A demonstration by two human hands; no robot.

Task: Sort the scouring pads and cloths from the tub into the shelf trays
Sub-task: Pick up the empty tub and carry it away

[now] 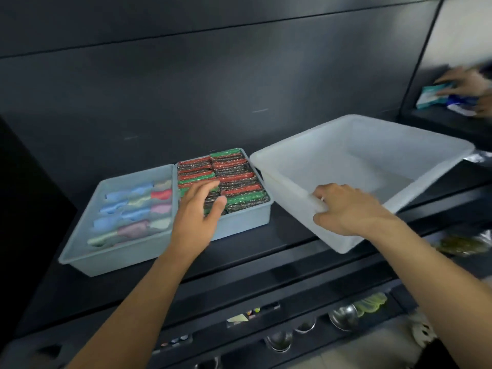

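Judge the empty tub (399,161) light but slick: your right hand (348,209) clamps its fingers on the 8 o'clock rim; your left hand (197,209) has fingers apart over the pads (239,177).

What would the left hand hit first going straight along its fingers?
Likely the scouring pads packed in their tray; the left hand, spread open, points across them. Depth is unclear, so it may touch them already.
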